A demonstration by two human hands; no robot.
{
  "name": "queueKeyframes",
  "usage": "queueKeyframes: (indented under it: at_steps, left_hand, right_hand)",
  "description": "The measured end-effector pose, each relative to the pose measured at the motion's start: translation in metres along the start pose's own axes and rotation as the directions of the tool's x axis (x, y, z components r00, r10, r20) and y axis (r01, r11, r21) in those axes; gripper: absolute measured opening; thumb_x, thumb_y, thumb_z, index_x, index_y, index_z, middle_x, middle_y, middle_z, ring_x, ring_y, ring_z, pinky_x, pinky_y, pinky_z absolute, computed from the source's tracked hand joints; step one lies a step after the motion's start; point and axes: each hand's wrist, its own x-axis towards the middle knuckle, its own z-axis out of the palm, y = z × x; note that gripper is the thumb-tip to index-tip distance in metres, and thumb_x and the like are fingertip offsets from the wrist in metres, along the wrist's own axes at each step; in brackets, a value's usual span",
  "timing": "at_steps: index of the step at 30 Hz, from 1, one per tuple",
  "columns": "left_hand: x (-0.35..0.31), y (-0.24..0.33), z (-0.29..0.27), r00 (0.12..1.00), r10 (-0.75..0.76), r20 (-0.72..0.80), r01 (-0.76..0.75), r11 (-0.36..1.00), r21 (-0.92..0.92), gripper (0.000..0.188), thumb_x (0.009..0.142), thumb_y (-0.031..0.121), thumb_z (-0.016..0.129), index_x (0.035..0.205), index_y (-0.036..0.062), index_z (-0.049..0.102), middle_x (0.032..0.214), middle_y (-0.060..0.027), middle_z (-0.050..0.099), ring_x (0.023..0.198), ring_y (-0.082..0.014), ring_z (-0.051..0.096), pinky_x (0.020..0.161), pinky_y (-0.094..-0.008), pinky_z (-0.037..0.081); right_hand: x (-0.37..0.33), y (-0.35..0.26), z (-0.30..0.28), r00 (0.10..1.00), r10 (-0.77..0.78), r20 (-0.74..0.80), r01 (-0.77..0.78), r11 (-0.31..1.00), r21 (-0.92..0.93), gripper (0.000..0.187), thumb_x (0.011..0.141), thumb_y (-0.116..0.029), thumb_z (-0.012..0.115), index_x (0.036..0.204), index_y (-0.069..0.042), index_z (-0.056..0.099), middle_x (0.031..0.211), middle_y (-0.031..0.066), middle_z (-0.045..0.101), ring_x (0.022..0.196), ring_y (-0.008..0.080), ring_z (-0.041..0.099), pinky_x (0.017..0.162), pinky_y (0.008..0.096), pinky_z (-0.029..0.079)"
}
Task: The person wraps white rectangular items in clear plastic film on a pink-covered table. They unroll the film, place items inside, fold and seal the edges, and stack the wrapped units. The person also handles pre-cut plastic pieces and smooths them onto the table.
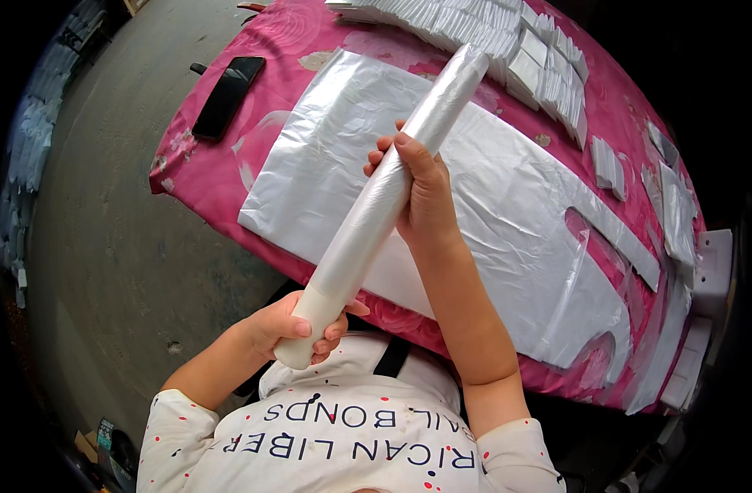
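Note:
A long, smooth roll of whitish plastic (367, 214) slants across in front of me, its near end close to my body and its far end over the table. My left hand (279, 324) is wrapped round the near end, where the roll looks milky white. Farther up, my right hand (425, 189) grips the middle, thumb on top and fingertips showing on the far side. Beneath the roll lies a flat stack of white plastic vest bags (507, 246), with cut-out handles toward the right. The roll hides part of this stack.
A pink flowered cloth (191, 185) covers the table. A black phone (228, 97) lies at its left. Folded white plastic packs (458, 29) line the far side, and a smaller bundle (608, 168) sits at the right. White plastic bins (712, 263) stand beyond the right edge.

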Motion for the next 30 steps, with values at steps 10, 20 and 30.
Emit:
queueKeyframes:
  at_steps: [10, 20, 30]
  left_hand:
    - [0.007, -0.02, -0.014, 0.96, -0.245, 0.136, 0.237, 0.969, 0.077, 0.077, 0.062, 0.032, 0.076, 0.12, -0.0077, 0.044, 0.083, -0.0071, 0.057, 0.064, -0.0133, 0.058, 0.056, -0.0265, 0.049]
    - [0.034, -0.022, -0.004, 0.929, 0.276, -0.246, -0.013, 0.689, 0.724, 0.064, 0.085, 0.052, 0.049, 0.124, 0.0014, 0.042, 0.098, -0.0077, 0.055, 0.082, -0.0135, 0.056, 0.071, -0.03, 0.049]
    - [0.0, -0.027, -0.019, 0.926, -0.264, -0.268, 0.361, 0.828, 0.43, 0.048, 0.09, 0.043, 0.047, 0.112, 0.0015, 0.053, 0.072, -0.0048, 0.056, 0.06, -0.01, 0.055, 0.058, -0.0246, 0.048]
  right_hand:
    - [-0.029, -0.012, -0.033, 0.994, -0.074, -0.081, 0.08, 0.995, 0.067, 0.053, 0.081, -0.023, 0.061, 0.12, 0.0, 0.033, 0.087, 0.009, 0.051, 0.075, 0.0149, 0.056, 0.068, 0.03, 0.052]
    - [-0.064, 0.007, -0.034, 0.945, -0.23, -0.233, 0.171, 0.954, -0.248, 0.043, 0.08, -0.019, 0.065, 0.109, 0.0, 0.039, 0.09, 0.0102, 0.054, 0.073, 0.0156, 0.059, 0.066, 0.0318, 0.052]
    - [-0.064, -0.074, -0.11, 0.942, -0.228, -0.247, 0.023, 0.777, -0.629, 0.05, 0.088, -0.03, 0.056, 0.122, 0.004, 0.041, 0.107, 0.0094, 0.054, 0.089, 0.0125, 0.054, 0.077, 0.0253, 0.043]
